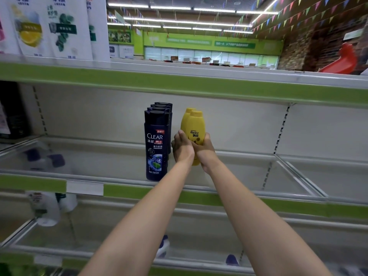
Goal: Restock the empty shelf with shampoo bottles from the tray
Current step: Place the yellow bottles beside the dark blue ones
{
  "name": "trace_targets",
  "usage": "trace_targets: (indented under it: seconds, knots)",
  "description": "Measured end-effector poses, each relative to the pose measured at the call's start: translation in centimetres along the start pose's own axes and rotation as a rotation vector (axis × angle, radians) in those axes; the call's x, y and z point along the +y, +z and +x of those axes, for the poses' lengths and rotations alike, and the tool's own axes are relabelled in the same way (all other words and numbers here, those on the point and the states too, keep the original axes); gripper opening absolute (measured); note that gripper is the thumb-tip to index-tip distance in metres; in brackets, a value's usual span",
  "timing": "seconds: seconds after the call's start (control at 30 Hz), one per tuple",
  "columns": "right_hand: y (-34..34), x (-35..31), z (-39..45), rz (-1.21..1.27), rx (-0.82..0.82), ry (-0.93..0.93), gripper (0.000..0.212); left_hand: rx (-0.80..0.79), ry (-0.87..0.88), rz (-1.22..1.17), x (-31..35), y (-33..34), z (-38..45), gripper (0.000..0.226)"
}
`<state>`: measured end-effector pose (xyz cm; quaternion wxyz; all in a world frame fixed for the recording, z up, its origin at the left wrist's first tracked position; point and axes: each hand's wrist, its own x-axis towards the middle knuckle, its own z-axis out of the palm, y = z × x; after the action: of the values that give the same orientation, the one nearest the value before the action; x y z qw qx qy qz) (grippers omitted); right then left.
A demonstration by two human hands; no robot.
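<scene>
A yellow Rejoice shampoo bottle (194,127) stands upright on the glass shelf (258,176), with a second yellow bottle (186,114) right behind it. Both my hands wrap its lower half: my left hand (182,149) on its left side, my right hand (205,151) on its right. Immediately to the left, a row of several dark blue CLEAR shampoo bottles (156,144) runs from the shelf front to the back. The tray is not in view.
The shelf has a green front strip (139,191) and a clear divider (300,176) to the right. White refill pouches (49,26) stand on the shelf above. Lower shelves hold white bottles (47,208) at left and blue-capped bottles (164,246).
</scene>
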<state>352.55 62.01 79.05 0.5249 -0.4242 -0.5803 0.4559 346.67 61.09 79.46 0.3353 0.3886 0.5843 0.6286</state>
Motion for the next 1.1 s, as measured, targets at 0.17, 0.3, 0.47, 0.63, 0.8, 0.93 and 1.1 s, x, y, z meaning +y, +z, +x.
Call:
trace_targets:
  seconds: [0.17,0.3,0.47,0.63,0.8,0.93,1.1]
  knots:
    - [0.3,-0.5,0.1,-0.261,0.121,0.077,0.055,0.008,-0.007,-0.011,0.1,-0.1,-0.2,0.056]
    - [0.3,-0.8,-0.7,-0.566,0.136,0.105,0.057,0.008,-0.039,-0.034,-0.3,-0.1,-0.7,0.058]
    - [1.3,-1.6,-2.0,-0.353,0.108,0.089,0.082,0.035,-0.079,-0.048,-0.6,0.0,-1.4,0.059]
    - [1.9,-1.6,-2.0,-0.144,0.096,0.176,0.082,0.039,-0.12,0.009,-0.3,-0.6,-2.0,0.061]
    - [0.7,-2.4,-3.6,-0.439,0.066,0.118,0.061,0.016,-0.141,0.037,0.0,-1.0,-3.3,0.063]
    - [-1.4,-2.5,-5.1,-0.503,0.044,0.116,0.061,0.012,-0.125,0.081,1.0,-1.2,-6.1,0.061]
    - [-3.8,-3.5,-9.6,-0.589,0.025,0.069,0.057,0.003,-0.057,0.143,2.1,-1.8,-10.7,0.05]
